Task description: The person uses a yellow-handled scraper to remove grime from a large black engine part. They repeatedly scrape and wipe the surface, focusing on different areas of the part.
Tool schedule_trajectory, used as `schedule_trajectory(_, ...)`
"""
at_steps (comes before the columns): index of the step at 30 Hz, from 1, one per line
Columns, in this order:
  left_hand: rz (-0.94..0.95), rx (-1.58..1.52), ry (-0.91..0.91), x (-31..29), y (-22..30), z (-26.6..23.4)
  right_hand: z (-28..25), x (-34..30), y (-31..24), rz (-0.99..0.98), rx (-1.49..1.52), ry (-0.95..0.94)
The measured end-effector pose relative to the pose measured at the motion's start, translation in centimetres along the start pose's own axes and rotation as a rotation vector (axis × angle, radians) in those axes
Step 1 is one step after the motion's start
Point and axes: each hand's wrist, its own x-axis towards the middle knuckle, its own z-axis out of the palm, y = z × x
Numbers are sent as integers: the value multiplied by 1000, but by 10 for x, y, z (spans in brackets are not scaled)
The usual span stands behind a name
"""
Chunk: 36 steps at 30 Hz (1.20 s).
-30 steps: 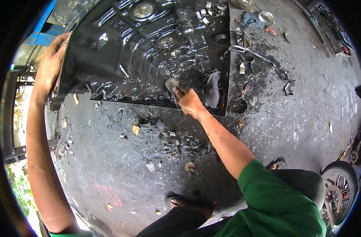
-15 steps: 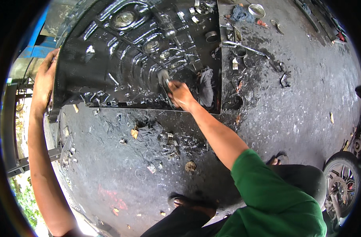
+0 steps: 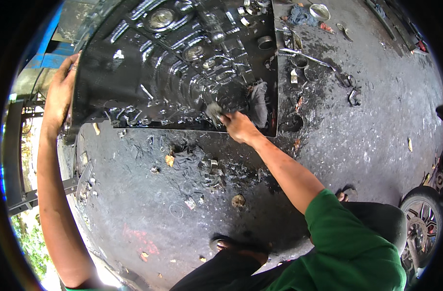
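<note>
A wide black tray-like metal panel (image 3: 105,87), wet and shiny with ridged and rounded forms, fills the upper middle. My left hand (image 3: 60,94) rests at its left edge, fingers bent over the rim. My right hand (image 3: 241,127) is closed round the handle of a brush (image 3: 214,111) at the panel's near right part. The brush head is greyish, smeared by motion, and low against the wet surface. Right beside it lies a bunched grey cloth (image 3: 258,104). Small metal parts (image 3: 129,116) lie along the near edge.
Oily concrete floor (image 3: 338,155) spreads around the panel. Metal rings (image 3: 266,42) sit at the panel's far right. A long metal tool (image 3: 308,57), a blue-grey rag (image 3: 301,15) and a dark rag (image 3: 188,157) lie on the floor. A wheel (image 3: 420,223) stands at the right.
My right hand has moved the brush nearer and a little to the right over the panel. The left hand stays at the edge; the whole view has shifted slightly.
</note>
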Motion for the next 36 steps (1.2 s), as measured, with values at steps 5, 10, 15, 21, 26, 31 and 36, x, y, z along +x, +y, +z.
schedule_trajectory(5, -41, 3, -56, 0, -1, 1, 9, 14, -1, 58, -179, 98)
schedule_trajectory(10, 79, 40, -14, 3, -10, -2, 2, 14, 9, -67, -521, -74)
schedule_trajectory(15, 54, 60, -62, 8, -12, -3, 8, 23, 1, -67, -357, 221)
schedule_trajectory(21, 44, 42, -34, 5, -10, -3, 6, -6, 13, -123, -643, -32)
schedule_trajectory(26, 41, 32, -48, 7, -11, -5, -8, -38, -2, -156, -771, -42)
schedule_trajectory(31, 60, 50, -12, 10, -15, -3, -34, -9, -30, -148, -727, 262)
schedule_trajectory(36, -5, 42, -25, 12, -16, -4, -46, -1, 3, -188, -1054, 89)
